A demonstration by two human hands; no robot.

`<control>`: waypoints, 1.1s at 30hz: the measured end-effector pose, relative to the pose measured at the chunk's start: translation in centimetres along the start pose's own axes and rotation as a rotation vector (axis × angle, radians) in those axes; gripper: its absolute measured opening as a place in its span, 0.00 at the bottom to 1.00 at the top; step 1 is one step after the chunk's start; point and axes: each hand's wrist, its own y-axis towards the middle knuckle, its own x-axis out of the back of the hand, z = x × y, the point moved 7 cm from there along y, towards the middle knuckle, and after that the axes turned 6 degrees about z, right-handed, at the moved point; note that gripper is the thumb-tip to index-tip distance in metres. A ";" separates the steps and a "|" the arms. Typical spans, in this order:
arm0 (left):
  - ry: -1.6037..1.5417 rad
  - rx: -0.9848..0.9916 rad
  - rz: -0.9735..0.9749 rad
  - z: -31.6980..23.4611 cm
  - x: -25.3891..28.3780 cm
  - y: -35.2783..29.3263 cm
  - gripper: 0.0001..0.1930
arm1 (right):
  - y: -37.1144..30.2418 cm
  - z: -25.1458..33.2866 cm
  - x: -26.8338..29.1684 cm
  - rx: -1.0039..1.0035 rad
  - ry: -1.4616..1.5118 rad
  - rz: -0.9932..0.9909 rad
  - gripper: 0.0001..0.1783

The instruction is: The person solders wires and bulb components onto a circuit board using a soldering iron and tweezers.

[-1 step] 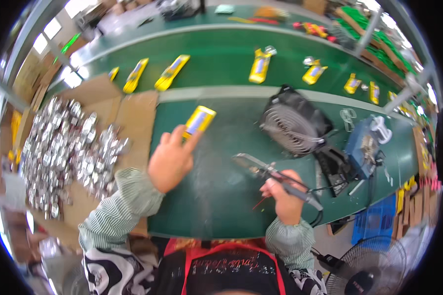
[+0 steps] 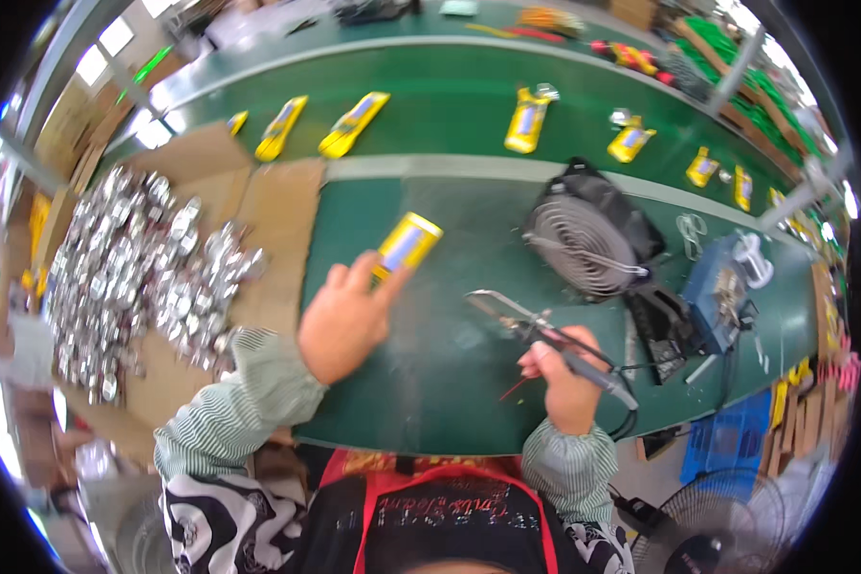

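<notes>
My left hand (image 2: 344, 320) is closed on the near end of a flat yellow case (image 2: 411, 243) with a pale bluish middle, over the green bench. In my right hand (image 2: 571, 378) is a soldering iron (image 2: 584, 365), gripped like a pen. Its thin metal front end (image 2: 493, 308), with a bracket-like attachment, points left toward the left hand and stays apart from the yellow case. A dark cable loops around the right hand. Under that hand lies a short red wire (image 2: 514, 389).
An open cardboard box (image 2: 282, 225) of shiny metal parts (image 2: 129, 277) stands at left. A fume-extractor-like black fan (image 2: 588, 244) and a blue unit (image 2: 706, 292) with a white spool (image 2: 754, 263) stand at right. Several yellow cases lie on the far green belt (image 2: 450, 120).
The whole view has shifted slightly, so the scene sits further right. Both hands keep hold of the same things, with little visible movement of their own.
</notes>
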 end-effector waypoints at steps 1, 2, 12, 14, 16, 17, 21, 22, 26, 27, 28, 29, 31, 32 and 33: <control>-0.015 0.006 0.087 -0.8 -1.0 -2.0 0.30 | 0.1 0.0 -0.3 -0.003 -0.006 0.002 0.09; -0.039 -0.004 0.176 -1.7 -2.1 -3.7 0.30 | 0.1 0.0 -0.4 -0.005 -0.014 -0.012 0.09; -0.093 0.229 0.158 3.7 0.7 -10.7 0.16 | -1.3 0.2 -1.8 0.063 -0.083 0.064 0.09; 0.240 0.254 0.370 6.6 1.8 -11.9 0.10 | -1.6 0.2 -1.9 0.061 -0.070 0.062 0.09; 0.271 0.227 0.311 8.4 1.5 -13.7 0.07 | -1.7 0.4 -2.4 0.066 -0.058 0.082 0.09; 0.270 0.228 0.313 8.9 0.5 -14.0 0.07 | -1.8 0.5 -2.6 0.063 -0.058 0.083 0.09; 0.298 0.107 0.315 9.4 -1.6 -13.7 0.05 | -2.0 0.6 -3.5 0.052 -0.054 0.147 0.09; 0.286 0.109 0.307 9.7 -1.8 -13.3 0.05 | -2.0 0.6 -3.6 0.044 -0.061 0.159 0.09; -0.284 0.272 0.045 10.0 0.4 -11.6 0.03 | -2.5 0.9 -3.7 0.036 -0.081 0.155 0.09; -0.427 0.317 0.018 10.3 0.0 -11.4 0.04 | -2.7 1.0 -3.7 0.031 -0.084 0.157 0.10; -0.433 0.307 0.023 9.9 0.0 -10.8 0.04 | -2.8 1.2 -3.7 0.025 -0.087 0.158 0.10; -0.560 0.328 0.031 9.5 -0.1 -10.3 0.05 | -2.9 1.3 -3.6 0.022 -0.092 0.146 0.10; -0.740 0.406 0.025 8.6 -0.5 -9.8 0.05 | -3.1 1.4 -3.8 0.018 -0.068 0.206 0.10; -0.750 0.401 0.031 7.8 -0.5 -9.6 0.05 | -3.2 1.5 -3.6 0.013 -0.075 0.197 0.10; -0.805 0.448 0.066 7.4 -0.9 -9.5 0.06 | -3.3 1.5 -3.5 0.007 -0.051 0.207 0.10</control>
